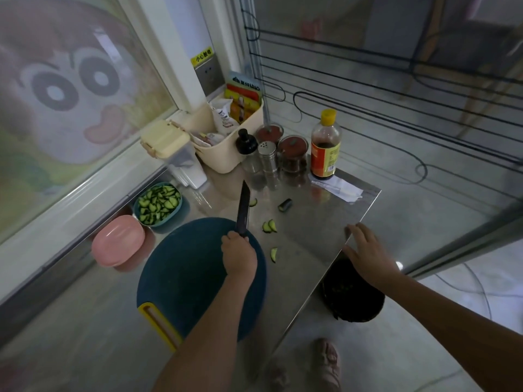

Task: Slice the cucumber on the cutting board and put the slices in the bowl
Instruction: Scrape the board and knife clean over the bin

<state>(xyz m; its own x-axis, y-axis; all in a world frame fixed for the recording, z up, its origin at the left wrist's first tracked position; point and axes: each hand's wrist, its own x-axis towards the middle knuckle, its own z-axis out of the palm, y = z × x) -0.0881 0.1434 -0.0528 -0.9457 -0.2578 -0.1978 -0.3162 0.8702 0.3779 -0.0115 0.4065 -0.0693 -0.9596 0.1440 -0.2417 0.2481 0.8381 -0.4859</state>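
A round dark blue cutting board (195, 278) with a yellow handle lies on the steel table (317, 222); no cucumber is on it. My left hand (239, 256) grips the handle of a dark knife (244, 207), whose blade points away over the board's far edge. The teal bowl (157, 205) at the far left is full of cucumber slices. A few loose slices (269, 226) and a cucumber end (285, 205) lie on the table right of the board. My right hand (368, 253) rests flat at the table's right edge, fingers straight and holding nothing.
A pink bowl (119, 240) sits upside down left of the board. At the back stand a sauce bottle (325, 145), a shaker (267, 155), jars and a cream caddy (226, 142). A black bin (353, 292) stands below the right edge.
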